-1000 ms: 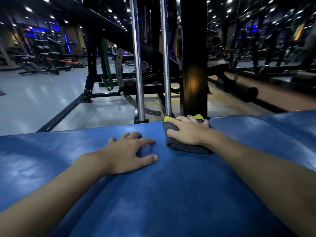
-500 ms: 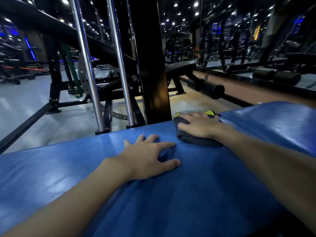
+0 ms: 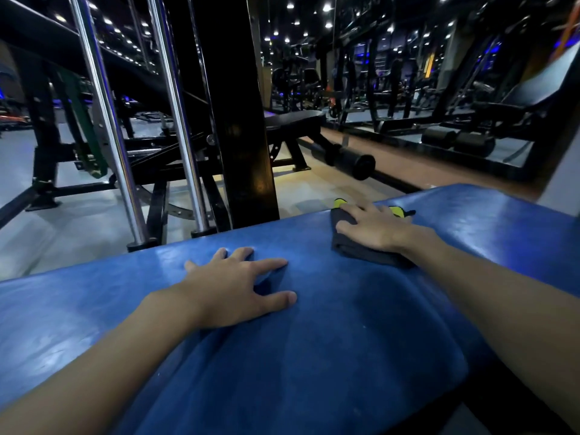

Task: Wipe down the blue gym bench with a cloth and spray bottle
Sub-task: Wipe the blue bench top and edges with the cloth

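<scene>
The blue gym bench (image 3: pixel 345 340) fills the lower half of the head view, its padded top shiny and creased. My left hand (image 3: pixel 238 287) lies flat on the pad with fingers spread, pressing a dent into it. Near the bench's far edge my right hand (image 3: pixel 373 229) presses flat on a dark grey cloth (image 3: pixel 361 254) with yellow-green patches showing at its far side. No spray bottle is in view.
Right behind the bench stand a thick black machine post (image 3: pixel 238 120) and two chrome guide rods (image 3: pixel 175 114). A black bench (image 3: pixel 292 120) and foam rollers (image 3: pixel 354 163) lie further back on the floor. More gym machines fill the dim background.
My right hand has slid the cloth to the right along the bench's far edge, away from the left hand. The left hand has stayed pressed on the pad. My view has turned right.
</scene>
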The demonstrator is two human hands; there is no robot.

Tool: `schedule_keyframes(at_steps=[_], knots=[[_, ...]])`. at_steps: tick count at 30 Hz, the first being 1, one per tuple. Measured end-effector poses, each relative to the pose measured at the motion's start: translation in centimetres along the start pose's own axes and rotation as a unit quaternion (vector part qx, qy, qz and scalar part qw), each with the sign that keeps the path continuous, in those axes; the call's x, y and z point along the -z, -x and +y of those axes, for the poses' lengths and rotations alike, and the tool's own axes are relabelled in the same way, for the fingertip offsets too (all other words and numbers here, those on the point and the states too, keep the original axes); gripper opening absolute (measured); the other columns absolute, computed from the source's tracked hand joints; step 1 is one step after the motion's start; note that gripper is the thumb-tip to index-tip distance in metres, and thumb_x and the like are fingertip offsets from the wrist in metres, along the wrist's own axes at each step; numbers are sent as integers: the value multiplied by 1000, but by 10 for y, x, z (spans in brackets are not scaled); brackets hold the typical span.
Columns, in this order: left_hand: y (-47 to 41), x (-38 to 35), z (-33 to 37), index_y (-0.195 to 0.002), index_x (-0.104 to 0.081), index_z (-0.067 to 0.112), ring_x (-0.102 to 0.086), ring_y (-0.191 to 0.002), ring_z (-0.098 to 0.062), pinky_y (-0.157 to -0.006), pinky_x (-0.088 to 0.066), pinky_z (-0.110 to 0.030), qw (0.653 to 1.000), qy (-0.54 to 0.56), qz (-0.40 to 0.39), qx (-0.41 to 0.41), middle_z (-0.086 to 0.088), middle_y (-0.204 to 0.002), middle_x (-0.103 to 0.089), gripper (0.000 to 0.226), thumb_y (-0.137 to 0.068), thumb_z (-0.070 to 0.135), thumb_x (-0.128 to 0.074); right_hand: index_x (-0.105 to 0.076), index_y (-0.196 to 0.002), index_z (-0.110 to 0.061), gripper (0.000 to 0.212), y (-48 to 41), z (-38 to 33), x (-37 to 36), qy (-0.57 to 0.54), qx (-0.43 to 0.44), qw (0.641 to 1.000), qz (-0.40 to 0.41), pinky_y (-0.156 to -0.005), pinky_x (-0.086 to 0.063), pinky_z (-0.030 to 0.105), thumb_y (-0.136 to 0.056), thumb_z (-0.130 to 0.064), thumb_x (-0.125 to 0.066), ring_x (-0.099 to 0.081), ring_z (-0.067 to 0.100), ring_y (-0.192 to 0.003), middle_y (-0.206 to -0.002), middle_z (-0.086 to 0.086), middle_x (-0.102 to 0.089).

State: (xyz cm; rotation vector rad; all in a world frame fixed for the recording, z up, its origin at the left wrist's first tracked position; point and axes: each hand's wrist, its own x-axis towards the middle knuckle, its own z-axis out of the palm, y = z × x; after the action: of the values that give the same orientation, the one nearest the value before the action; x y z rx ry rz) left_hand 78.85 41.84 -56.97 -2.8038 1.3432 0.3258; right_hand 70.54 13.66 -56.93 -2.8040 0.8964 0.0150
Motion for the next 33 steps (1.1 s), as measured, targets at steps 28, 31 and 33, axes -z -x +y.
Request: schedule_keyframes(at_steps=[28, 31, 33], knots=[[97, -12, -103, -146, -35, 52, -24, -147, -10, -111, -28, -52, 989, 43, 83, 111, 18, -158, -28, 74, -80, 85, -32, -8, -154, -51, 83, 54, -62, -20, 20, 44, 999, -2, -115, -15, 61, -81, -89, -16, -2, 36, -152, -167, 4, -5], [102, -16, -108, -147, -34, 51, -24, -147, -7, -110, -26, -49, 989, 39, 97, 104, 19, -157, -29, 75, -80, 85, -30, -8, -154, -49, 81, 58, -74, -24, 21, 55, 998, -1, -118, -15, 59, -84, -86, -17, -2, 37, -152, -167, 7, -4], [100, -16, -107, -147, -36, 50, -26, -146, -8, -110, -26, -48, 989, 42, 102, 98, 19, -156, -31, 68, -86, 80, -36, -7, -155, -48, 80, 60, -80, -25, 24, 56, 998, -3, -118, -14, 58, -85, -85, -17, 0, 37, -152, -167, 7, -2]])
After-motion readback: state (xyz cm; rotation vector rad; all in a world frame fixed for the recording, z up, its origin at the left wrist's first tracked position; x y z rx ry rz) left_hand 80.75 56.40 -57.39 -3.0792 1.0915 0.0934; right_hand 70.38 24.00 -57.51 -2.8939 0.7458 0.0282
